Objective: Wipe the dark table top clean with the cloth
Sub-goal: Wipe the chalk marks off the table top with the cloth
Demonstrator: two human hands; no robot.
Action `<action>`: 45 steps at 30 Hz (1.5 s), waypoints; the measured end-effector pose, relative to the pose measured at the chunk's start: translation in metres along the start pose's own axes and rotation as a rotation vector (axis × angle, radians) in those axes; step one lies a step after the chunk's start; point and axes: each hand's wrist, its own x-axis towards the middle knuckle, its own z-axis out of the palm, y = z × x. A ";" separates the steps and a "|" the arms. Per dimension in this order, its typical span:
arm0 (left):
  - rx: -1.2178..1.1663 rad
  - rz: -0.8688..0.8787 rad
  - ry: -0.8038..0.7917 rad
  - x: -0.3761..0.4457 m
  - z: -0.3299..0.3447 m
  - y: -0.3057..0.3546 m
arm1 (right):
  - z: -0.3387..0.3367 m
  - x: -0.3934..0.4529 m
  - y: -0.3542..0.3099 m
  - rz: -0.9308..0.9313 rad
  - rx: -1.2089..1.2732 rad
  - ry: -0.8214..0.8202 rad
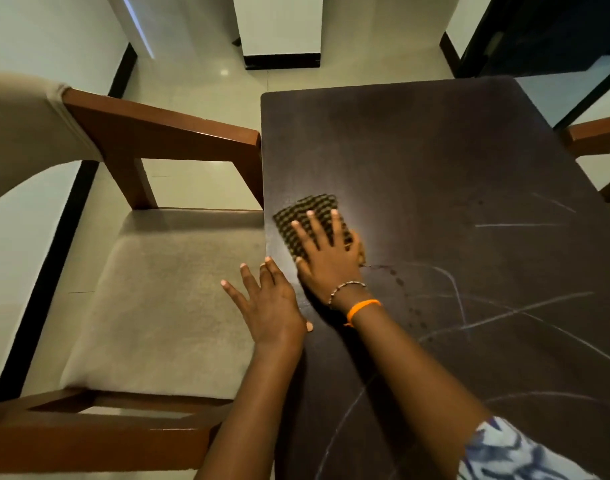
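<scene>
Right hand (326,258): my fingers spread flat, pressing the cloth (307,220) onto the tabletop (435,161).
Left hand (267,303): fingers open at the tabletop's nine-o'clock edge.

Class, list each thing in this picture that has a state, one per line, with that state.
Checked woven cloth: flat on the table, pressed under the right hand.
Right hand: fingers spread, pressing.
Left hand: open, at the table's left edge.
Dark wooden table top: chalk-like lines and spots remain.
Beige cushioned wooden chair: unoccupied.

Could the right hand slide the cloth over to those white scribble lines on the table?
Probably yes: the right hand presses flat on the checked cloth, and only bare table top lies between it and the white lines.
</scene>
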 end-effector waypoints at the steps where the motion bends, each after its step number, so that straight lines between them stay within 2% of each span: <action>1: 0.020 -0.004 0.001 -0.002 -0.002 0.002 | 0.002 0.001 -0.008 -0.070 0.002 -0.010; 4: 0.057 0.040 0.068 -0.007 -0.005 0.016 | -0.001 -0.003 0.010 -0.219 -0.025 0.015; 6: 0.043 0.108 0.069 -0.008 -0.006 0.032 | -0.005 -0.010 0.041 -0.217 -0.049 0.042; 10: 0.056 0.234 -0.004 -0.008 -0.006 0.069 | -0.020 -0.026 0.133 0.039 -0.116 0.069; 14: 0.131 0.207 0.002 -0.004 -0.001 0.087 | -0.039 -0.051 0.225 0.424 -0.030 0.121; 16: 0.122 0.189 0.008 -0.003 0.000 0.088 | -0.042 -0.057 0.241 0.541 -0.007 0.135; 20: 0.110 0.185 0.016 -0.006 0.004 0.088 | -0.040 -0.049 0.222 0.591 0.027 0.137; 23: 0.121 0.173 0.028 -0.008 0.005 0.090 | -0.035 -0.037 0.186 0.507 -0.011 0.111; 28: 0.192 0.179 0.053 -0.010 0.000 0.100 | -0.015 -0.013 0.095 0.038 0.008 0.043; 31: 0.221 0.185 0.037 -0.013 -0.001 0.108 | -0.014 -0.009 0.100 -0.125 -0.014 0.018; 33: 0.187 0.199 0.020 -0.013 -0.001 0.120 | -0.019 -0.014 0.130 -0.146 -0.034 0.040; 36: 0.127 0.260 0.024 -0.009 -0.001 0.149 | -0.029 -0.027 0.198 -0.023 -0.050 0.096; 41: 0.075 0.375 0.010 0.005 -0.003 0.210 | -0.050 -0.065 0.342 0.422 -0.026 0.153; 45: 0.089 0.411 0.065 0.011 0.000 0.239 | -0.056 -0.075 0.383 0.680 0.034 0.165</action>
